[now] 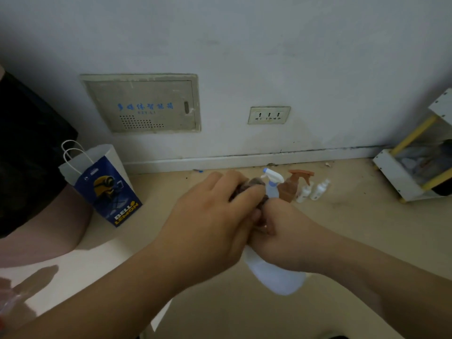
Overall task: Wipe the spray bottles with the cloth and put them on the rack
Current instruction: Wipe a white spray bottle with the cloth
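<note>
Gripping the white spray bottle [276,275], the right hand [291,238] meets the left hand [210,223], which clutches a dark cloth [254,185], apparently over the nozzle.

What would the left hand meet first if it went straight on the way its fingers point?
Probably the standing spray bottle with the white trigger, just beyond the cloth the left hand grips; depth is unclear.
</note>
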`<state>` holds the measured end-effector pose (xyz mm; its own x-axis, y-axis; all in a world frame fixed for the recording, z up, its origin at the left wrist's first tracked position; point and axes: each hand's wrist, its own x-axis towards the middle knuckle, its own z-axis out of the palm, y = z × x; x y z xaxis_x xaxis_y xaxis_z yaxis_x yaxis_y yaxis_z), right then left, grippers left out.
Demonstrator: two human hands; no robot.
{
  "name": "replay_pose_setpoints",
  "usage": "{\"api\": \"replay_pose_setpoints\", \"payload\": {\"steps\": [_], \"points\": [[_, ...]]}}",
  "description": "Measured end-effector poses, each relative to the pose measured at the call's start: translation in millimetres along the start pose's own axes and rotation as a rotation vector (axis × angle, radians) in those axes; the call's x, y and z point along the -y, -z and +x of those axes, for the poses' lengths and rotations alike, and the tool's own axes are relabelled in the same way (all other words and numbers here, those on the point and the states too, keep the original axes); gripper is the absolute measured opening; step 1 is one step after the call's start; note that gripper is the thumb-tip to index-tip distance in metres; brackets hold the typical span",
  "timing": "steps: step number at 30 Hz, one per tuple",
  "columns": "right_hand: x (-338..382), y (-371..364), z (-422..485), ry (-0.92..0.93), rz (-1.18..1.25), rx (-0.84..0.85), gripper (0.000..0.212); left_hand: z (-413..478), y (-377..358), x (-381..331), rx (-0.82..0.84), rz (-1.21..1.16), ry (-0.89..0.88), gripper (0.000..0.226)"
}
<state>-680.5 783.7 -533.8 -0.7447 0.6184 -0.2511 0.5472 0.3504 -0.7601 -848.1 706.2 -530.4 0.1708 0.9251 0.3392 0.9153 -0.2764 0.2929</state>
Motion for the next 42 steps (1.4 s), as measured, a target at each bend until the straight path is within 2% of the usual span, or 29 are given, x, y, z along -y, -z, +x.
{"api": "replay_pose_setpoints", "payload": {"steps": [3, 7, 10, 15, 18, 20, 21, 23, 24, 25, 26, 32, 34, 36, 39, 42], "points": [[-1.5, -1.6, -0.1, 0.022, -0.012, 0.023, 0.039, 3.1, -6.8, 12.3, 0.024, -0.080, 0.009, 0.035], [0.1, -5.5, -0.9, 0.031, -0.044, 0.014, 0.021, 7.6, -8.3, 12.4, -0.030, -0.248, 0.277, 0.032], [5.1, -3.9, 1.2, 0.047, -0.062, 0.001, 0.028, 13.3, -6.9, 13.2, -0.144, -0.296, 0.479, 0.035], [5.7, 0.8, 3.6, 0.062, 0.032, -0.051, 0.023, 25.3, 17.1, 28.4, -0.314, -0.514, 0.772, 0.043], [0.1, 4.8, 3.8, 0.008, 0.099, -0.087, 0.022, 24.7, 32.0, 37.6, -0.474, -0.828, 0.891, 0.044], [-1.2, 6.4, 4.1, 0.002, 0.103, -0.096, 0.020, 18.9, 32.6, 34.8, -0.396, -0.911, 0.786, 0.041], [-0.1, 6.5, 3.9, 0.013, 0.090, -0.092, 0.020, 13.7, 27.6, 29.4, -0.296, -0.784, 0.650, 0.038], [2.5, 3.7, 4.4, 0.051, 0.065, -0.091, 0.026, 4.5, 13.5, 17.4, -0.082, -0.318, 0.274, 0.034], [2.7, 1.7, 4.5, 0.065, 0.058, -0.092, 0.029, 2.0, 4.9, 15.4, -0.042, -0.114, 0.156, 0.036], [2.8, -0.2, 4.1, 0.071, 0.054, -0.095, 0.030, 2.3, -0.6, 14.3, -0.014, -0.019, 0.124, 0.039], [3.6, -1.2, 3.5, 0.072, 0.047, -0.098, 0.030, 4.3, -2.0, 14.7, -0.013, -0.021, 0.161, 0.040], [7.3, 3.9, 1.4, 0.055, 0.023, -0.053, 0.031, 18.7, 5.7, 12.0, -0.172, -0.414, 0.553, 0.034], [7.0, 4.9, 2.4, 0.060, 0.016, -0.062, 0.023, 23.5, 11.5, 14.8, -0.177, -0.490, 0.698, 0.038], [5.4, 5.2, 2.5, 0.050, 0.025, -0.087, 0.006, 26.7, 19.9, 22.5, -0.217, -0.646, 0.862, 0.040], [2.0, 5.3, 0.5, 0.031, 0.069, -0.144, 0.022, 24.0, 34.3, 33.9, -0.381, -0.875, 0.978, 0.038], [-4.0, 1.6, -1.0, 0.125, -0.003, -0.197, 0.030, 18.9, 39.0, 34.3, -0.398, -0.963, 1.043, 0.039]]}}
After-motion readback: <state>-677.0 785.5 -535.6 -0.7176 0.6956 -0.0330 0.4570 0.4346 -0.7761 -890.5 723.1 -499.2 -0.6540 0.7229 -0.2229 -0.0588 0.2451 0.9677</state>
